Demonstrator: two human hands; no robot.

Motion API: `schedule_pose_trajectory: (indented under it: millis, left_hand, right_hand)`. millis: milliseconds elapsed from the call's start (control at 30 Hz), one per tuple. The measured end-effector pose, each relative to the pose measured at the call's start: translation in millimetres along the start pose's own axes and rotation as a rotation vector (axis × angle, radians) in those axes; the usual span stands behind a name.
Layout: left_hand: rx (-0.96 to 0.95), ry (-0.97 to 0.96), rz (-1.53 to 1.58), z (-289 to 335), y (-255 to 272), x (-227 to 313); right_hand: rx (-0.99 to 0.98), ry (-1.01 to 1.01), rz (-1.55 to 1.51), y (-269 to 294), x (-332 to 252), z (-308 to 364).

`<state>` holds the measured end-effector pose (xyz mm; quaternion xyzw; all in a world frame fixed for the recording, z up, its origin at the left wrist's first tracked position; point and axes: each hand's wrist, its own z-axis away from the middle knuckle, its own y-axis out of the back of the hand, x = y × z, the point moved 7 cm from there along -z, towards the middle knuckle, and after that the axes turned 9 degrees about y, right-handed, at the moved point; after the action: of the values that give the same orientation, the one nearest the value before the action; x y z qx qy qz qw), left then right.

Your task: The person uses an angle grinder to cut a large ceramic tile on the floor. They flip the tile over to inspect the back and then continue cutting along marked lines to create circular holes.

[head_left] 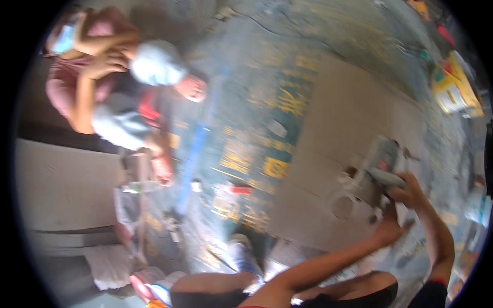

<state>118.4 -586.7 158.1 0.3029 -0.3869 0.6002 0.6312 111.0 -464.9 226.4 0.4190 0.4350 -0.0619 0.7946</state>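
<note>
A grey-green handheld power tool (382, 172), with a thick motor body and a side handle, lies on a flat sheet of cardboard (339, 123) at the right. My right hand (409, 193) is closed round the near end of its handle. Just below, my left hand (391, 227) reaches to the tool's near side, its thumb spread away from the fingers. Those fingertips come up to the tool; blur hides whether they press on it. Beside the tool's left side lies a round, pale brown part or patch (342, 207), too blurred to name.
Another person (110, 72) sits barefoot at the upper left, arms around the knees. A yellow bucket (452, 90) stands at the far right. Green sheeting with yellow print (236, 154) covers the floor, with scraps and a red piece (241, 190) on it. A cable (267, 30) runs behind the cardboard.
</note>
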Motion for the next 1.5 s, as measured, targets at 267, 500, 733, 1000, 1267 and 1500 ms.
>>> schedule_pose_trajectory:
  millis: [267,500,733,1000,1267,1500]
  left_hand:
    - [-0.157,-0.240,-0.138,135.8,2.4,88.9]
    - [-0.320,0.091,-0.228,215.1,14.7,173.4]
    - [-0.480,0.025,-0.283,200.6,-70.0,300.3]
    - [-0.819,0.454,-0.022,133.2,-62.0,331.1]
    - [-0.521,1.085,0.577,-29.1,109.2,429.3]
    - [-0.757,0.530,-0.700,-115.8,361.2,311.4]
  right_hand:
    - [0.599,-0.440,-0.526,53.7,35.5,156.4]
    - [1.002,-0.278,-0.879,239.9,-151.3,271.9]
    - [1.435,-0.015,-1.165,399.6,-307.1,344.2]
    - [2.017,-0.072,-1.547,426.1,-391.5,364.9]
    - [2.471,-0.330,-1.636,308.6,-484.5,242.4]
    - [2.869,-0.849,-1.775,143.6,-482.7,164.8]
